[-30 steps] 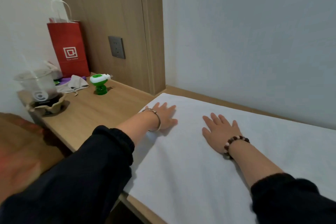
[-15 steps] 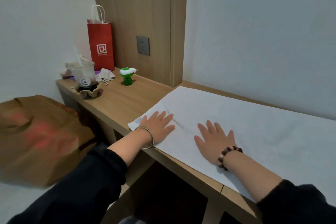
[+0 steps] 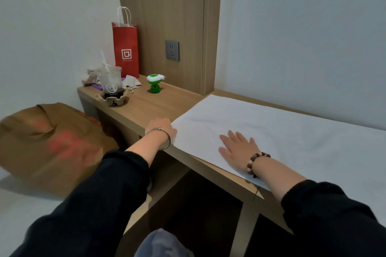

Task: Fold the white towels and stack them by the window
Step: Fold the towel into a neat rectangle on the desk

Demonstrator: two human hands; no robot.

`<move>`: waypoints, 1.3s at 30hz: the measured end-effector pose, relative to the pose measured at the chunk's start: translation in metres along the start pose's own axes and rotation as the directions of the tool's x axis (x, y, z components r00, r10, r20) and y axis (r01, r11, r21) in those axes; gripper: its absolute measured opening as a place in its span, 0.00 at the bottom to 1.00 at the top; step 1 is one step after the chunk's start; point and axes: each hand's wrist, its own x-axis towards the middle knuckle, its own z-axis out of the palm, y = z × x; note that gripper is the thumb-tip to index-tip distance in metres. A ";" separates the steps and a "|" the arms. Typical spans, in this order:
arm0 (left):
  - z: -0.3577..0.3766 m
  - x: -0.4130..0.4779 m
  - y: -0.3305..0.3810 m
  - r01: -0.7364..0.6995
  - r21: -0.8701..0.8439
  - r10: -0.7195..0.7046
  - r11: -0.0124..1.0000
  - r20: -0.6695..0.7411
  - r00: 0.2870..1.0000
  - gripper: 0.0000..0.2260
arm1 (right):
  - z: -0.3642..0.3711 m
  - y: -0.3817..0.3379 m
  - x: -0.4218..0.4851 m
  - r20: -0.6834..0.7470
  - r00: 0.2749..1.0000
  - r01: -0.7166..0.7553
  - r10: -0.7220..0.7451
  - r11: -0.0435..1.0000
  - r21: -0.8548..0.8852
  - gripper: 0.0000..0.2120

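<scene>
A white towel (image 3: 292, 131) lies spread flat along the wooden counter (image 3: 158, 106), reaching off to the right. My left hand (image 3: 161, 129), with a metal bangle on the wrist, is at the towel's near-left corner; its fingers curl onto the corner and are hidden by the cloth. My right hand (image 3: 238, 148), with a bead bracelet on the wrist, rests flat on the towel near the front edge, fingers straight and spread. No window is in view.
At the counter's left end stand a red paper bag (image 3: 125, 48), a plastic cup with a straw (image 3: 110, 81), a crumpled cloth and a small green device (image 3: 154, 83). A wall socket (image 3: 172, 50) sits on the wooden panel. A brown paper bag (image 3: 52, 137) lies lower left.
My left hand has slid from lying flat on the towel to its near-left corner and curled there. My right hand stays flat. My view has pulled back and shifted left.
</scene>
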 end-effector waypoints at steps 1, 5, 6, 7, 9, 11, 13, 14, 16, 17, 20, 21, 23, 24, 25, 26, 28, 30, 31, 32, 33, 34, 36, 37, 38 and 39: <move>-0.003 0.000 0.005 0.039 -0.071 -0.036 0.997 0.033 0.999 0.07 | -0.003 0.004 0.000 -0.007 1.000 0.008 -0.008 0.998 0.057 0.27; -0.017 -0.002 0.032 0.122 -0.326 -0.117 0.937 0.034 0.993 0.10 | -0.015 0.039 -0.009 -0.170 0.977 -0.059 0.126 0.932 0.357 0.28; -0.020 -0.002 0.043 0.081 -0.375 -0.091 0.924 -0.010 0.996 0.10 | -0.019 0.052 -0.015 -0.203 0.962 -0.093 0.180 0.922 0.376 0.29; -0.024 -0.007 0.057 0.022 -0.432 -0.049 0.901 -0.052 0.997 0.08 | -0.023 0.065 -0.022 -0.227 0.945 -0.138 0.236 0.916 0.378 0.29; -0.031 -0.024 0.094 -0.118 -0.581 0.052 0.805 -0.129 0.990 0.05 | -0.030 0.096 -0.036 -0.262 0.900 -0.242 0.348 0.900 0.363 0.29; -0.032 -0.048 0.137 -0.239 -0.689 0.145 0.684 -0.193 0.970 0.08 | -0.036 0.124 -0.049 -0.284 0.855 -0.316 0.433 0.871 0.377 0.28; -0.026 -0.074 0.180 -0.372 -0.671 0.325 0.641 -0.201 0.924 0.07 | -0.039 0.147 -0.062 -0.286 0.812 -0.357 0.508 0.821 0.446 0.27; -0.020 -0.086 0.199 -0.431 -0.634 0.444 0.642 -0.150 0.883 0.02 | -0.040 0.157 -0.068 -0.280 0.793 -0.375 0.541 0.796 0.475 0.26; -0.002 -0.111 0.227 -0.528 -0.518 0.640 0.673 0.049 0.767 0.16 | -0.040 0.176 -0.080 -0.258 0.769 -0.423 0.585 0.768 0.481 0.25; 0.010 -0.121 0.235 -0.568 -0.428 0.678 0.702 0.160 0.717 0.24 | -0.039 0.183 -0.086 -0.240 0.766 -0.451 0.597 0.764 0.462 0.24; 0.048 -0.142 0.244 -0.687 -0.083 0.677 0.722 0.292 0.676 0.34 | -0.028 0.200 -0.104 -0.150 0.788 -0.524 0.597 0.779 0.345 0.23; 0.058 -0.146 0.243 -0.706 -0.013 0.676 0.708 0.302 0.672 0.33 | -0.023 0.202 -0.108 -0.122 0.807 -0.536 0.577 0.804 0.258 0.22; 0.066 -0.147 0.238 -0.731 0.042 0.691 0.681 0.292 0.661 0.29 | -0.017 0.201 -0.115 -0.112 0.834 -0.535 0.541 0.841 0.078 0.22; 0.067 -0.145 0.236 -0.746 0.046 0.708 0.664 0.282 0.648 0.28 | -0.017 0.199 -0.117 -0.116 0.839 -0.531 0.531 0.847 0.033 0.22; 0.066 -0.142 0.234 -0.763 0.054 0.725 0.644 0.278 0.631 0.26 | -0.020 0.197 -0.118 -0.122 0.842 -0.529 0.526 0.849 0.010 0.22; 0.064 -0.138 0.232 -0.779 0.057 0.739 0.624 0.280 0.613 0.25 | -0.024 0.195 -0.119 -0.120 0.838 -0.537 0.532 0.844 -0.004 0.22; 0.056 -0.125 0.225 -0.796 0.063 0.750 0.602 0.299 0.590 0.24 | -0.036 0.189 -0.119 -0.099 0.823 -0.565 0.559 0.824 -0.045 0.22; 0.046 -0.111 0.218 -0.787 0.092 0.728 0.610 0.327 0.603 0.24 | -0.047 0.180 -0.118 -0.071 0.823 -0.569 0.564 0.816 -0.102 0.22; 0.041 -0.103 0.216 -0.773 0.119 0.712 0.623 0.323 0.624 0.22 | -0.052 0.173 -0.116 -0.054 0.831 -0.556 0.554 0.822 -0.123 0.22; 0.036 -0.097 0.213 -0.749 0.144 0.697 0.647 0.288 0.657 0.19 | -0.056 0.166 -0.115 -0.034 0.844 -0.535 0.535 0.836 -0.125 0.21; 0.032 -0.091 0.211 -0.713 0.162 0.678 0.682 0.224 0.700 0.15 | -0.060 0.157 -0.115 -0.007 0.859 -0.509 0.511 0.854 -0.105 0.20; 0.029 -0.087 0.210 -0.666 0.170 0.648 0.727 0.150 0.746 0.13 | -0.062 0.149 -0.115 0.017 0.866 -0.499 0.500 0.865 -0.056 0.20; 0.029 -0.084 0.207 -0.573 0.097 0.571 0.814 0.046 0.819 0.10 | -0.060 0.141 -0.111 -0.015 0.877 -0.479 0.480 0.877 0.042 0.18; 0.032 -0.084 0.205 -0.546 0.030 0.546 0.837 0.027 0.838 0.10 | -0.058 0.140 -0.109 -0.107 0.880 -0.458 0.462 0.887 0.062 0.15; 0.037 -0.083 0.204 -0.540 -0.017 0.540 0.841 0.015 0.841 0.13 | -0.054 0.139 -0.108 -0.210 0.869 -0.447 0.447 0.893 0.053 0.10; 0.042 -0.081 0.202 -0.553 -0.032 0.553 0.833 0.016 0.833 0.18 | -0.048 0.142 -0.105 -0.276 0.864 -0.430 0.420 0.902 0.027 0.12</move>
